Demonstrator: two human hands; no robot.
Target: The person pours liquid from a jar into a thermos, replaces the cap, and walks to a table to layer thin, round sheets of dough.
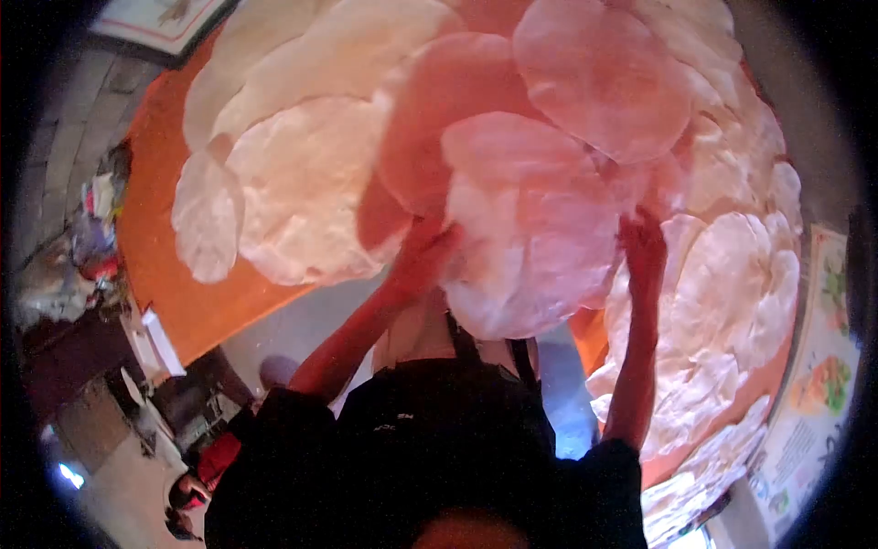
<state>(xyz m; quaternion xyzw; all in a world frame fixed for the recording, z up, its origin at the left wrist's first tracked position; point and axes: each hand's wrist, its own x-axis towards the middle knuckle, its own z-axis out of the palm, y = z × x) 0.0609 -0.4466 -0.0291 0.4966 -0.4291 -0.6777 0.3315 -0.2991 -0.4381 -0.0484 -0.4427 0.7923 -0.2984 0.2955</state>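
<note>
A large, thin, pale round flatbread (526, 242) is in front of my body, its near edge hanging past the table's edge. My left hand (430, 245) grips its left side, fingers blurred at the edge. At its right side my right hand (645, 236) has its fingers curled on the edge; the fingertips are partly in shadow. Another flatbread (599, 82) lies just beyond, overlapping its neighbours. To the left of my left hand, a wide flatbread (306, 183) rests flat, with a smaller one (208, 215) against its outer edge.
An orange cloth (174, 220) covers the table beneath several overlapping flatbreads. More flatbreads (722, 293) are layered on the right, near a printed poster (819, 375). A person (197, 489) is low at the left, below cluttered items (91, 242).
</note>
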